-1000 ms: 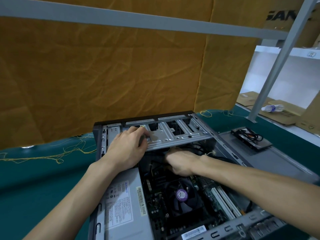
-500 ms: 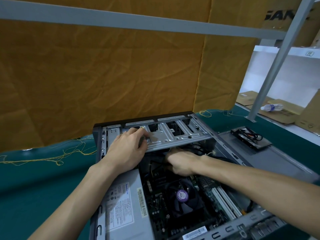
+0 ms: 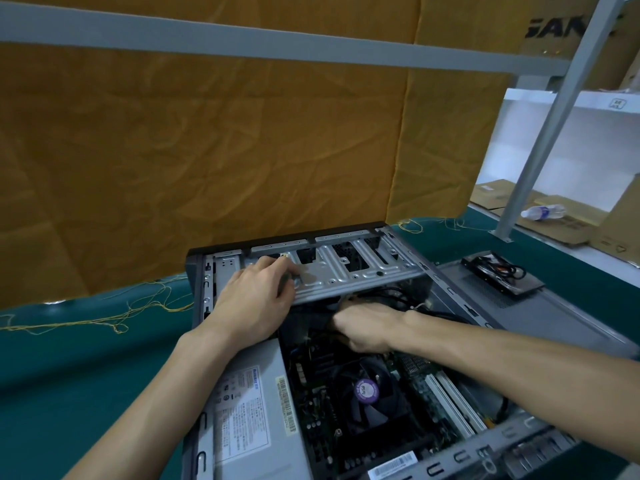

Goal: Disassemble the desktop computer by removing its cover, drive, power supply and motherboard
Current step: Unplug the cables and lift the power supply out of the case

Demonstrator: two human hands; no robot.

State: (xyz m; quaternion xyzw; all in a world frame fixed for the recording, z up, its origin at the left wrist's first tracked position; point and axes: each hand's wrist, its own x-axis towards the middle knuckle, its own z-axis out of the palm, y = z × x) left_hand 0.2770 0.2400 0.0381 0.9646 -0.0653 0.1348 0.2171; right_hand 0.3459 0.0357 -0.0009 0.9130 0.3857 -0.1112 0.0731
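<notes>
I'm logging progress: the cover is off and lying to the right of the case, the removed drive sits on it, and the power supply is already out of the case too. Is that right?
Not quite. The head view shows the power supply still sitting inside the case, at its left side. The rest holds: the cover lies to the right of the case, with the drive on it.

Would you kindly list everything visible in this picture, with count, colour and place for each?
open grey metal computer case: one, centre, on the table
silver metal drive cage: one, far end of the case
grey boxy power supply: one, near left in the case
black CPU fan with purple sticker: one, on the motherboard
grey flat side cover: one, right of the case
black removed drive with cables: one, on the cover
green table cloth: one
yellow fabric backdrop: one, behind
clear plastic bottle: one, far right
left hand: on the cage
right hand: under the cage, among cables
</notes>
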